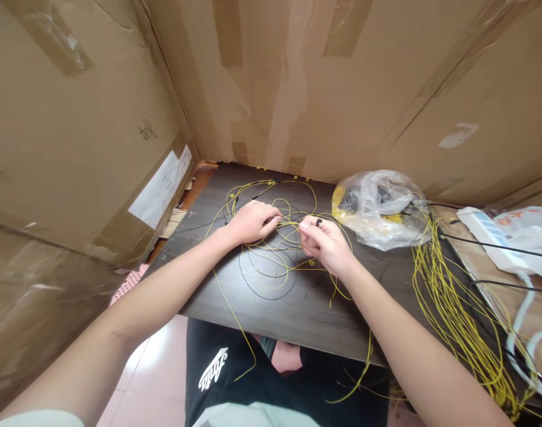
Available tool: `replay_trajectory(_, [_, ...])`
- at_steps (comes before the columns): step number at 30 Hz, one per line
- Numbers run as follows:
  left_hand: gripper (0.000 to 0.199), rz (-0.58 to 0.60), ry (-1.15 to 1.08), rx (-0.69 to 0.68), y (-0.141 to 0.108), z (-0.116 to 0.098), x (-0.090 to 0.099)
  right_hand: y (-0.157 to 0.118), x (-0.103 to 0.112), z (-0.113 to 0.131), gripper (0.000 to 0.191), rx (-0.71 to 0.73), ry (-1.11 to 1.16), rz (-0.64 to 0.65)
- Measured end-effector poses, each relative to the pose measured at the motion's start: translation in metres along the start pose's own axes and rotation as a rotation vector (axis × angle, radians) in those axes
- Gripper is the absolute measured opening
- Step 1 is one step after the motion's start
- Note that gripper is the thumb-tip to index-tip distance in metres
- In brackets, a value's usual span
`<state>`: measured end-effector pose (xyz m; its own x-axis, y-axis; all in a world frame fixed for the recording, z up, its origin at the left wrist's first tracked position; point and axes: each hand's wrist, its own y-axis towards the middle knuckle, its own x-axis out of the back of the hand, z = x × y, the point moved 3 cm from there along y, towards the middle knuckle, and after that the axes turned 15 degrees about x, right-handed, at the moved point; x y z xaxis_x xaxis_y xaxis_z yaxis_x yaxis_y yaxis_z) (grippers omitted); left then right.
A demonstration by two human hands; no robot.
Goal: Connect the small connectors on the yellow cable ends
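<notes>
Thin yellow wires (271,274) lie in loose loops on the dark table, with some black wire (264,298) among them. My left hand (255,222) rests over the loops, thumb and fingers closed on a yellow wire. To its right, a short gap away, my right hand (327,242) is curled with thumb and fingertips pressed together on a yellow wire; the exact grip is partly hidden. A small black item shows at one of its fingers. Small black ends (275,180) of the wires lie beyond my left hand.
A clear plastic bag (382,228) with yellow and black contents stands at the back right. A thick bundle of yellow wires (449,320) hangs over the right side. Farther right is a white power strip (491,237) with cables. Cardboard walls (271,89) enclose the table (324,314).
</notes>
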<state>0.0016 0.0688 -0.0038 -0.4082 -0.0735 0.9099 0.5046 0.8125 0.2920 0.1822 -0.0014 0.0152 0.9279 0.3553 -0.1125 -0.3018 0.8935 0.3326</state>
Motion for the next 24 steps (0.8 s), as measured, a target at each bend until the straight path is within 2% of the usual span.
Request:
replay_trajectory(3, [0.021, -0.036, -0.028, 0.015, 0.001, 0.003, 0.000, -0.001, 0.004, 0.012, 0.040, -0.056, 0.214, 0.001])
replay_trajectory(5, [0.019, -0.058, -0.054, 0.016, 0.001, 0.006, -0.001, 0.000, 0.010, 0.021, 0.040, -0.057, 0.286, -0.001])
replay_trajectory(7, [0.018, -0.073, -0.073, 0.025, 0.002, 0.010, -0.001, 0.001, 0.020, 0.028, 0.040, -0.034, 0.327, -0.056])
replay_trajectory(13, [0.023, -0.071, -0.098, 0.147, 0.003, 0.021, 0.001, 0.007, 0.057, 0.033, 0.038, 0.089, 0.403, -0.319])
replay_trajectory(17, [0.024, -0.077, -0.077, 0.207, 0.002, 0.023, 0.002, 0.008, 0.074, 0.033, 0.038, 0.157, 0.449, -0.603])
replay_trajectory(20, [0.020, -0.081, -0.077, 0.190, 0.001, 0.022, 0.003, 0.008, 0.082, 0.036, 0.035, 0.206, 0.443, -0.785])
replay_trajectory(24, [0.017, -0.088, -0.076, 0.120, 0.000, 0.020, 0.005, 0.006, 0.087, 0.039, 0.031, 0.255, 0.354, -0.917])
